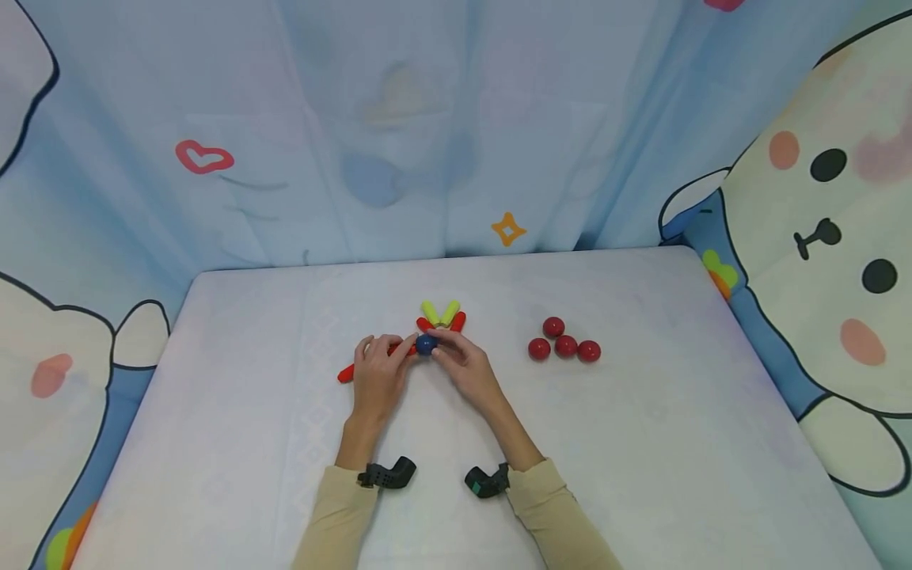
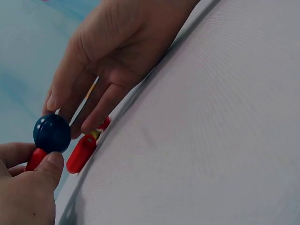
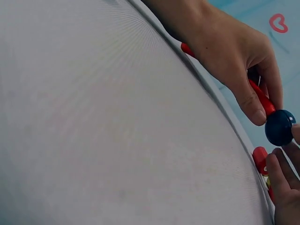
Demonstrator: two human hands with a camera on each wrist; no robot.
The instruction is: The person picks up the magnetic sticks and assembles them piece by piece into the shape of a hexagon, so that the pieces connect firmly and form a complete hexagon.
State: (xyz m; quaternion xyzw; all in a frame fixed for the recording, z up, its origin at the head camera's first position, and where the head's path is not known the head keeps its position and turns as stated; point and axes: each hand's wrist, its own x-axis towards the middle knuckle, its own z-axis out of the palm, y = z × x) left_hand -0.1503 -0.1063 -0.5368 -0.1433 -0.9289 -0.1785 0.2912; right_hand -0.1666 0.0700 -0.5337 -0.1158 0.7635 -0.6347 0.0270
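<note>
"What does the left hand (image 1: 380, 372) have?"

"A slim, smooth red rod (image 3: 262, 97), pinched between thumb and fingers. A glossy dark-blue ball (image 1: 426, 344) sits against the rod's end."

"And the right hand (image 1: 466, 368)?"

"It's narrowed to a pinch on that ball, from the opposite side, with the other fingers spread loosely."

"Does the rod go into the ball?"

"They touch, but I can't tell whether one is inside the other."

"Where are they, exactly?"

"Raised a little above the smooth white tabletop (image 1: 641, 443), between the two hands."

"What lies around them?"

"Just beyond the ball, two short yellow-green rods (image 1: 452, 311) fan out in a V, with two short red rods (image 1: 458, 321) angled beside them. Another red piece (image 1: 345, 374) pokes out to the left of the left hand, partly hidden by it."

"Anything on the right?"

"Four shiny round red balls (image 1: 566, 346), grouped closely, well apart from the right hand. Behind the table hangs a light-blue printed fabric backdrop (image 1: 285, 206)."
</note>
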